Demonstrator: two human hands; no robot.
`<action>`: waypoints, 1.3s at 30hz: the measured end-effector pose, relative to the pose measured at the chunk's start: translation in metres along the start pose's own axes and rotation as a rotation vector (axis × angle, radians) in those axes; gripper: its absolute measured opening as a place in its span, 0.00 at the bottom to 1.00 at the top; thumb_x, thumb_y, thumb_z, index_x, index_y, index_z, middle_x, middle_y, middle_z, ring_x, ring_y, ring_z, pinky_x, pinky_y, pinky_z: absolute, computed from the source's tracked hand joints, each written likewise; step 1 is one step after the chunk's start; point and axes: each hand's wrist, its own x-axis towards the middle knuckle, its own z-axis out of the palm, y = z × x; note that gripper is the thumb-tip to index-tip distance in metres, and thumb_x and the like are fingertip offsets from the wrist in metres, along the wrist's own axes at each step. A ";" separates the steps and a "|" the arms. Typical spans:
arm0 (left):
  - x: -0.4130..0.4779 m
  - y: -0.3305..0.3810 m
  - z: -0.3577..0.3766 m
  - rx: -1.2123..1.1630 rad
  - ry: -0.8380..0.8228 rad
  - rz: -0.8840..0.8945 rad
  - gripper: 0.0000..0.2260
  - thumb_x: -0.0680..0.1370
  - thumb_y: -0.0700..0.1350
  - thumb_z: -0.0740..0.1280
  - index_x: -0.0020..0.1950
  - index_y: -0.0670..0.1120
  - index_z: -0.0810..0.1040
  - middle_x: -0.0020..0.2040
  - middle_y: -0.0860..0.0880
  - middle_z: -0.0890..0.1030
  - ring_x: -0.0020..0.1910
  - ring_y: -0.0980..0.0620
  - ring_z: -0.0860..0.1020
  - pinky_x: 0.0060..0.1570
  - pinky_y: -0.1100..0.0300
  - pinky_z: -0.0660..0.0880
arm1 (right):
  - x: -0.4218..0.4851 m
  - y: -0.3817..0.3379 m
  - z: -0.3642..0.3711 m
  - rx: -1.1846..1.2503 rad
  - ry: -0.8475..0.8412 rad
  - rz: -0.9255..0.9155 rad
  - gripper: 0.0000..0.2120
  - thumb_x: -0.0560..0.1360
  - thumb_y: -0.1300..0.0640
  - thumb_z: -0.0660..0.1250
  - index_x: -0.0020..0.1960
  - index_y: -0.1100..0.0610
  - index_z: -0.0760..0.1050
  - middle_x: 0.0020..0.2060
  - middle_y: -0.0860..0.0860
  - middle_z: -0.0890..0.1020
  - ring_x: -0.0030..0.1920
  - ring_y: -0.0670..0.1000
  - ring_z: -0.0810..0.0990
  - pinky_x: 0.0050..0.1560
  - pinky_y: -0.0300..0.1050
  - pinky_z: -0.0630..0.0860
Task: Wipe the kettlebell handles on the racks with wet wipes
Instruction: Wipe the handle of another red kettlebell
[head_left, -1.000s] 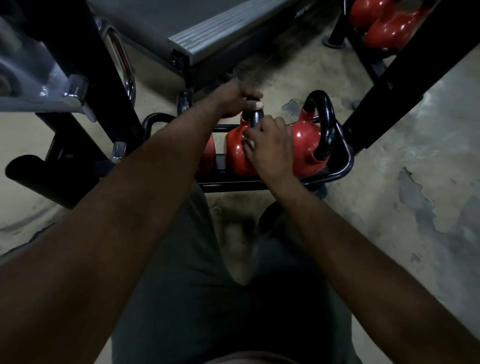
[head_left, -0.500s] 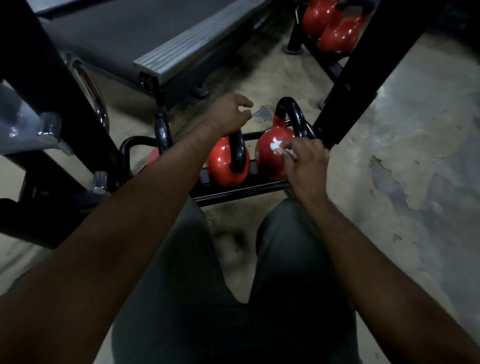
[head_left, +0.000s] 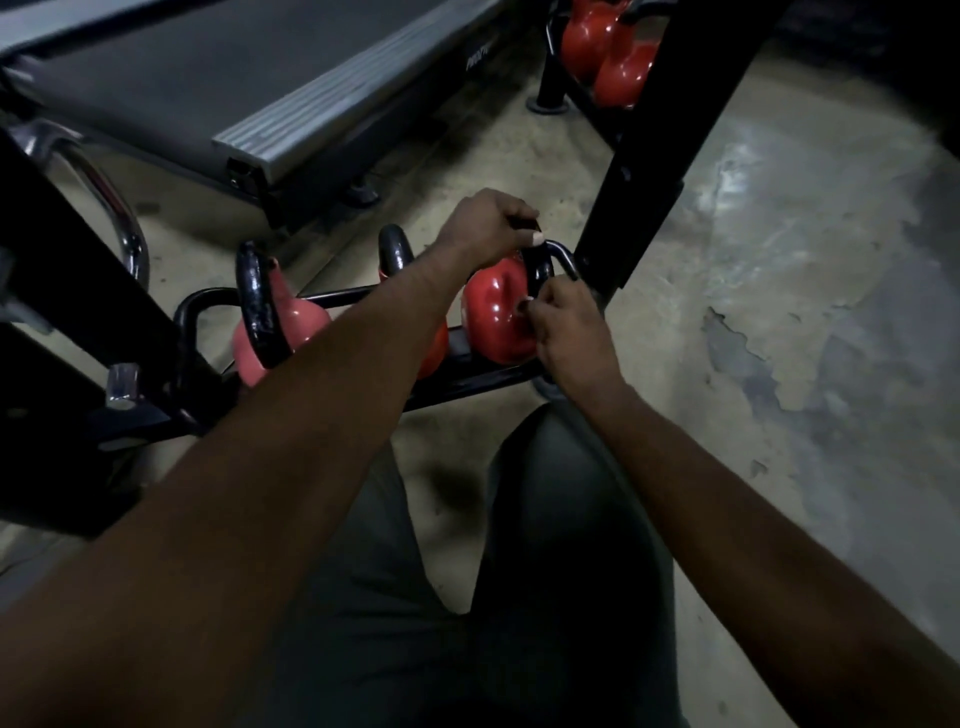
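Observation:
Three red kettlebells with black handles stand in a low black rack (head_left: 467, 379) on the floor. My left hand (head_left: 488, 223) is closed over the top of the handle (head_left: 543, 265) of the rightmost kettlebell (head_left: 493, 317). My right hand (head_left: 571, 332) is pinched against the near side of the same handle, where it meets the red body. The wet wipe is almost wholly hidden inside its fingers. The middle kettlebell's handle (head_left: 395, 254) shows behind my left forearm. The left kettlebell (head_left: 296, 322) stands untouched.
A black slanted upright (head_left: 665, 130) rises right beside the rack's right end. A treadmill deck (head_left: 260, 78) lies behind. More red kettlebells (head_left: 608, 52) sit on another rack at the top. A chrome bar (head_left: 119, 208) and black frame are at the left.
My left hand left the middle kettlebell's handle and now grips the rightmost one's. My right hand moved with the wipe onto that handle's near side. The view shifted right.

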 end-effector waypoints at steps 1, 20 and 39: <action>0.001 -0.001 0.000 0.012 0.007 -0.001 0.18 0.73 0.50 0.75 0.62 0.50 0.82 0.60 0.53 0.82 0.58 0.59 0.77 0.58 0.63 0.72 | -0.001 -0.001 0.001 -0.023 -0.021 -0.001 0.08 0.79 0.62 0.61 0.50 0.59 0.79 0.51 0.58 0.75 0.53 0.57 0.72 0.51 0.51 0.72; -0.001 -0.012 -0.001 0.008 0.019 0.074 0.19 0.74 0.54 0.73 0.64 0.53 0.80 0.63 0.55 0.81 0.62 0.58 0.77 0.58 0.64 0.71 | 0.000 0.001 -0.004 0.951 0.251 0.661 0.07 0.76 0.66 0.68 0.48 0.56 0.79 0.43 0.51 0.84 0.42 0.47 0.82 0.48 0.44 0.80; 0.000 -0.018 0.005 -0.032 0.061 0.070 0.17 0.76 0.54 0.71 0.64 0.54 0.81 0.63 0.54 0.81 0.64 0.54 0.77 0.63 0.59 0.73 | 0.038 0.013 -0.026 0.917 0.081 0.610 0.04 0.76 0.66 0.68 0.50 0.61 0.80 0.43 0.53 0.83 0.43 0.46 0.82 0.49 0.42 0.79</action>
